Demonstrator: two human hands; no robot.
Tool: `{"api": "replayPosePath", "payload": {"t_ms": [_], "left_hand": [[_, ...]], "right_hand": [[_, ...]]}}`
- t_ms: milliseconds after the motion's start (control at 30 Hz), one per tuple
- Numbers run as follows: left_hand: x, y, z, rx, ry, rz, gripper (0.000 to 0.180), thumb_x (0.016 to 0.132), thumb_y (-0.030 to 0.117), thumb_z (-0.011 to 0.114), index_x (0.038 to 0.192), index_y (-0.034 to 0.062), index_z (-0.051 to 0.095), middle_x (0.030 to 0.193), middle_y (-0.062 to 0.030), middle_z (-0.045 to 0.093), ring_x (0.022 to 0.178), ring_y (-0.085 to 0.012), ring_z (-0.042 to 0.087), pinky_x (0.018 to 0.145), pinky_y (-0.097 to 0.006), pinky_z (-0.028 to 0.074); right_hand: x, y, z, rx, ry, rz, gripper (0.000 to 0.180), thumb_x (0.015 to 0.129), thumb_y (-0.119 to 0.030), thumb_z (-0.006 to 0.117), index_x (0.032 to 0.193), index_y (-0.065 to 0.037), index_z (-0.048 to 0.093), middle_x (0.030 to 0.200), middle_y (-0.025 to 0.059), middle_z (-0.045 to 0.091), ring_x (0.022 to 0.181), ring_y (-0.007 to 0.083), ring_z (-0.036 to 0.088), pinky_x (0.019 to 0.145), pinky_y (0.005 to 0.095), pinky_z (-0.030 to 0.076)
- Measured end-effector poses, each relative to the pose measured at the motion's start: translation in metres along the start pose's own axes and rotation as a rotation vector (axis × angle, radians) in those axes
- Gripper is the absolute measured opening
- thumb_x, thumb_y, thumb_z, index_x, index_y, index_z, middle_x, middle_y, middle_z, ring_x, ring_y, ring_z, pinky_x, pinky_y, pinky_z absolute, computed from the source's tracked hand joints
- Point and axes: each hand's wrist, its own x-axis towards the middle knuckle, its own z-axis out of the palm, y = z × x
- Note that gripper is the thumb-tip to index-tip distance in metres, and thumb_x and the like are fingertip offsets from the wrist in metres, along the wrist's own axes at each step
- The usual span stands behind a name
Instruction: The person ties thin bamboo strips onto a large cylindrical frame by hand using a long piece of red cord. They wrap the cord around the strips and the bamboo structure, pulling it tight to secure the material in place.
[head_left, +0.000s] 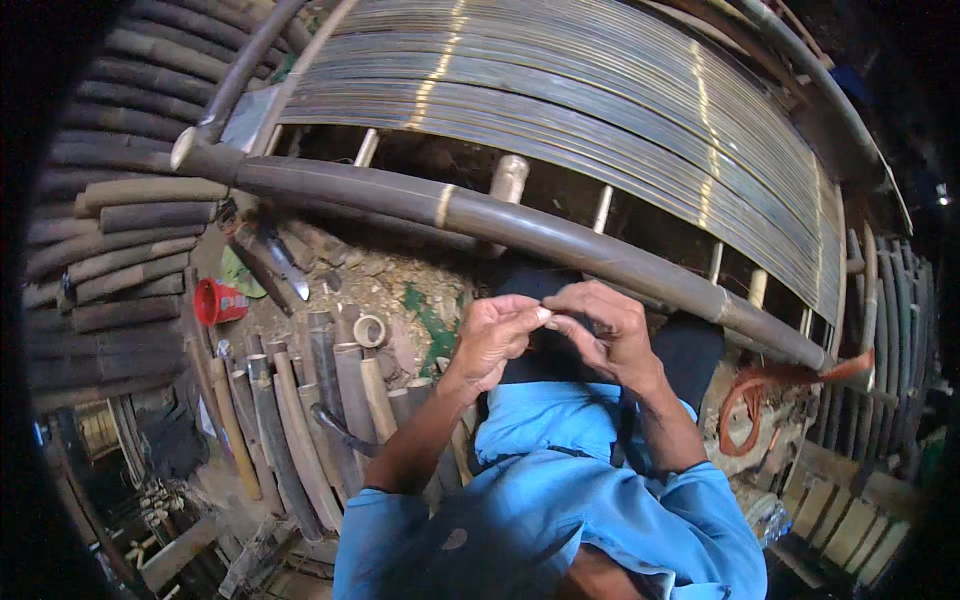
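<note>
My left hand (497,338) and my right hand (607,325) meet in front of my body, fingertips nearly touching. Both are closed in a pinch. Something small and pale may be between the fingertips, but it is too small to name. Just beyond my hands runs a thick dark bamboo pole (570,238), the front rail of a bamboo frame. Behind that rail spreads a platform of thin bamboo slats (560,95), crossed by pale bands.
Cut bamboo lengths (290,440) stand and lie at the left, with stacked poles (130,120) farther off. A red plastic cup (218,302) lies tipped among debris. An orange strap (742,400) hangs at the right, above a slatted wooden piece (845,515).
</note>
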Motion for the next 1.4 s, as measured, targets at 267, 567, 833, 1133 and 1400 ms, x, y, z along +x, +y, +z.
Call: {"api": "replayPosePath", "payload": {"t_ms": [267,567,833,1133,1400], "left_hand": [[-0.02,0.056,-0.042,0.455,0.148,0.212,0.012,0.089,0.011,0.073,0.095,0.0009,0.073,0.069,0.0059,0.058,0.057,0.0011,0.041,0.048,-0.018,0.028],[0.034,0.205,-0.111,1.487,0.799,0.974,0.016,0.084,0.018,0.071,0.088,0.0029,0.075,0.075,-0.0105,0.071,0.062,-0.0199,0.064,0.059,-0.034,0.049],[0.144,0.245,-0.193,1.739,0.811,0.421,0.017,0.079,0.021,0.062,0.078,0.0137,0.077,0.085,-0.0186,0.07,0.088,-0.0364,0.066,0.085,-0.043,0.046],[0.142,0.261,-0.164,1.692,0.67,0.229,0.025,0.08,0.033,0.065,0.088,0.0121,0.076,0.083,-0.0164,0.071,0.085,-0.0374,0.069,0.078,-0.042,0.053],[0.107,0.263,-0.179,1.653,0.605,0.495,0.022,0.074,0.012,0.072,0.091,-0.0012,0.075,0.081,-0.0205,0.072,0.077,-0.0301,0.071,0.077,-0.037,0.054]], "right_hand": [[0.059,0.006,0.032,0.011,-0.182,-0.045,0.009,0.089,-0.007,0.067,0.095,-0.001,0.063,0.084,0.0154,0.063,0.079,0.0329,0.063,0.072,0.04,0.051],[0.19,0.059,0.106,-0.023,-0.167,0.013,0.027,0.095,-0.023,0.058,0.108,0.001,0.062,0.104,0.0206,0.063,0.101,0.0373,0.061,0.088,0.0435,0.048],[0.287,0.108,0.198,-0.076,-0.3,0.652,0.051,0.087,-0.013,0.052,0.135,0.001,0.051,0.124,0.0313,0.06,0.117,0.0445,0.058,0.101,0.0465,0.047],[0.302,0.142,0.221,-0.104,-0.221,0.619,0.031,0.087,-0.019,0.054,0.091,0.006,0.071,0.099,0.0318,0.067,0.1,0.0465,0.065,0.086,0.0509,0.053],[0.277,0.111,0.204,0.048,-0.026,0.149,0.029,0.092,-0.019,0.048,0.079,0.005,0.061,0.088,0.0291,0.063,0.091,0.0432,0.062,0.08,0.0478,0.048]]}}
